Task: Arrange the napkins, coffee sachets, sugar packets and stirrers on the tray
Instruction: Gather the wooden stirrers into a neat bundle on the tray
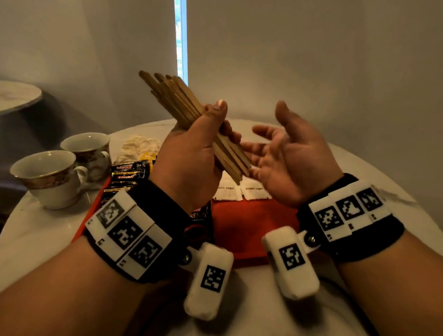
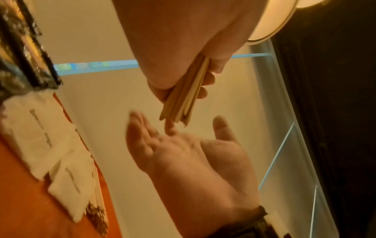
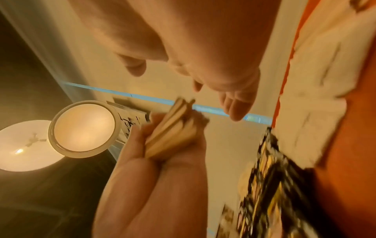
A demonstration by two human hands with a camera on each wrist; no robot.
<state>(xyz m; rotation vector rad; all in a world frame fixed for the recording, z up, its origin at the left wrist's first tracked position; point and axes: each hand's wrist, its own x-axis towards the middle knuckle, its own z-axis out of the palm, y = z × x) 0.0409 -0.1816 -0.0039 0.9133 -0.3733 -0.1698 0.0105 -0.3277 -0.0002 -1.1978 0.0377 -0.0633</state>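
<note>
From the head view, the left hand (image 1: 192,154) grips a bundle of wooden stirrers (image 1: 176,98) held above the red tray (image 1: 245,225); the bundle slants, its far end up-left beyond the thumb, its near end down-right just beside the right hand (image 1: 288,154), whose fingers are spread, palm up.

The left wrist view shows the lower stirrer ends just above the open palm.

The right wrist view is blurred; the curled fingers wrap the bundle.

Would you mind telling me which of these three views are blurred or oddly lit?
Head view: dim but fairly sharp, the stirrers in the left hand crisp. Left wrist view: warm orange cast, sugar packets smeared. Right wrist view: heaviest motion blur, coffee sachets streaked, ceiling lamp glaring.
</note>
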